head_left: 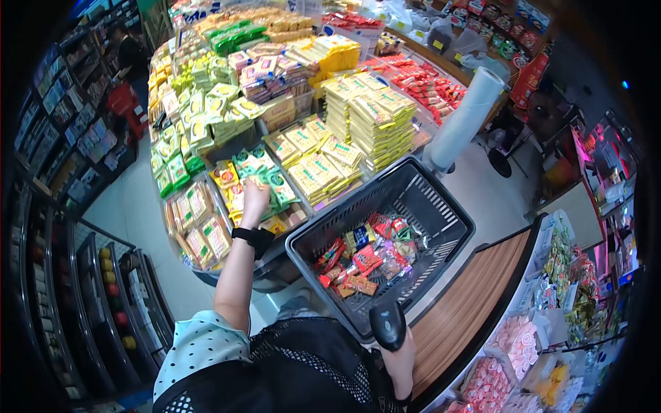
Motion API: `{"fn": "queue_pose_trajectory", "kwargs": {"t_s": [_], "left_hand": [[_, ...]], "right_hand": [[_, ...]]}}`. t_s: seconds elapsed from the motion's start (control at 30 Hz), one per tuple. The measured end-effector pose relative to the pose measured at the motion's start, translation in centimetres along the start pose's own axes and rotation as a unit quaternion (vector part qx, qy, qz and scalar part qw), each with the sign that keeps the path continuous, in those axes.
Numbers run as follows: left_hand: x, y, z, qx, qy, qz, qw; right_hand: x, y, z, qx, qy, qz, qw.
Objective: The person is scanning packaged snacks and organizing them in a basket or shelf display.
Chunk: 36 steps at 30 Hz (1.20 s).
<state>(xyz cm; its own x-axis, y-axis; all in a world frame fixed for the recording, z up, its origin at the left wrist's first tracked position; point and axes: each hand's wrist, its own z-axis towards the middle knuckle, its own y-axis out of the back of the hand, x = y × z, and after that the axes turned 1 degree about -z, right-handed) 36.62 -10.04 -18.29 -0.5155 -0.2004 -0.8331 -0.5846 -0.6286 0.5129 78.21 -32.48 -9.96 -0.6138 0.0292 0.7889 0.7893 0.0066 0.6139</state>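
Observation:
My left hand (256, 195), with a black band on the wrist, reaches into a display compartment of small snack packets. Its fingers are bent together on a packet there; the fingertips are partly hidden. Yellow packets (226, 173) lie to its left and green packets (279, 187) to its right. Low in the view, my right hand (402, 358) is wrapped round the rounded black handle (387, 326) of a dark shopping basket (441, 237). Assorted wrapped snacks (368, 258) lie loose in the bottom of the basket.
Stacks of yellow snack packs (372, 120) stand behind the basket. A clear plastic bag roll (467, 113) rises beside its far corner. A wood-topped counter edge (475, 296) and sweets bins (485, 385) are at right. Dark shelves (76, 296) line the left, and a person (129, 51) stands far left.

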Motion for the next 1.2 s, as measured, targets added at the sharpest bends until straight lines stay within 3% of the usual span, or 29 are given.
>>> {"fn": "queue_pose_trajectory", "kwargs": {"t_s": [0.03,0.1,0.17,0.2,0.23,0.3,0.33,0.37,0.43,0.5,0.53,0.57,0.6,0.63,0.67,0.7,0.8,0.9,0.93,0.97,1.03,1.07,1.13,1.2], "left_hand": [[-1.2,0.4,-0.1,0.046,0.025,0.085,0.995],[-3.5,0.3,-1.9,0.019,-0.003,0.19,0.982],[-5.0,-0.3,-4.3,-0.096,-0.107,0.285,0.948],[-6.5,-0.2,-5.7,-0.092,-0.133,0.269,0.949],[-8.5,0.3,-7.2,-0.086,-0.16,0.254,0.95],[-11.8,0.8,-9.5,-0.015,-0.192,0.103,0.976],[-14.7,2.0,-10.4,0.096,-0.143,-0.041,0.984],[-18.1,3.5,-11.4,0.206,-0.09,-0.184,0.957],[-24.4,6.1,-13.5,0.314,-0.182,-0.336,0.869],[-29.3,8.6,-15.6,0.37,-0.351,-0.337,0.792],[-32.2,9.2,-16.8,0.358,-0.457,-0.375,0.723],[-34.3,9.7,-18.3,0.368,-0.499,-0.395,0.678],[-36.2,10.3,-19.3,0.458,-0.503,-0.385,0.624],[-36.9,9.9,-21.4,0.594,-0.314,-0.534,0.514],[-37.2,9.5,-23.3,0.68,-0.101,-0.631,0.359],[-37.9,9.1,-24.6,0.694,-0.038,-0.662,0.282],[-39.9,8.1,-26.4,0.686,-0.041,-0.694,0.212],[-40.9,7.8,-27.4,0.684,-0.039,-0.707,0.177],[-41.1,7.8,-27.6,0.686,-0.044,-0.706,0.171],[-41.2,8.0,-27.8,0.687,-0.051,-0.705,0.167],[-41.3,8.2,-27.6,0.683,-0.071,-0.707,0.171],[-41.1,8.3,-27.2,0.677,-0.085,-0.706,0.188],[-40.1,8.3,-26.1,0.655,-0.127,-0.7,0.254],[-38.2,7.4,-24.5,0.601,-0.191,-0.662,0.404]], "right_hand": [[-0.4,0.3,-0.7,-0.01,0.005,0.004,1.0],[-1.3,0.9,-1.5,-0.034,-0.035,0.007,0.999],[-1.6,1.4,-2.1,-0.047,-0.039,0.028,0.998],[-2.1,1.7,-2.4,-0.029,-0.066,0.004,0.997],[-2.8,2.0,-3.9,-0.051,-0.003,-0.02,0.999],[-2.3,2.6,-4.0,-0.025,-0.053,0.015,0.998],[-2.7,2.7,-4.0,-0.028,-0.031,0.005,0.999],[-3.9,2.0,-4.0,-0.074,-0.008,-0.006,0.997],[-4.1,2.0,-2.2,-0.044,-0.069,-0.009,0.997],[-4.9,2.1,-1.5,-0.028,-0.037,0.016,0.999],[-5.1,2.1,-1.1,-0.008,-0.024,0.041,0.999],[-4.5,2.6,-0.6,0.021,-0.04,0.0,0.999],[-8.8,0.3,-0.1,0.092,-0.202,-0.035,0.974],[-3.0,3.7,0.7,0.066,-0.04,0.017,0.997],[-1.6,4.4,1.2,0.069,-0.026,0.045,0.996],[-3.8,3.1,1.3,0.074,-0.028,0.018,0.997],[-3.7,3.3,1.2,0.02,0.004,0.038,0.999],[-2.8,4.3,-0.2,-0.019,0.003,0.069,0.997],[-3.9,4.0,-0.6,-0.038,0.076,0.021,0.996],[-4.6,4.0,-1.1,-0.056,0.074,0.017,0.996],[-4.6,4.6,-3.2,-0.065,-0.018,-0.007,0.998],[-5.8,4.4,-4.4,-0.055,-0.082,-0.014,0.995],[-7.0,3.8,-6.2,-0.099,-0.106,0.007,0.989],[-7.8,2.8,-7.5,-0.149,-0.125,0.06,0.979]]}}
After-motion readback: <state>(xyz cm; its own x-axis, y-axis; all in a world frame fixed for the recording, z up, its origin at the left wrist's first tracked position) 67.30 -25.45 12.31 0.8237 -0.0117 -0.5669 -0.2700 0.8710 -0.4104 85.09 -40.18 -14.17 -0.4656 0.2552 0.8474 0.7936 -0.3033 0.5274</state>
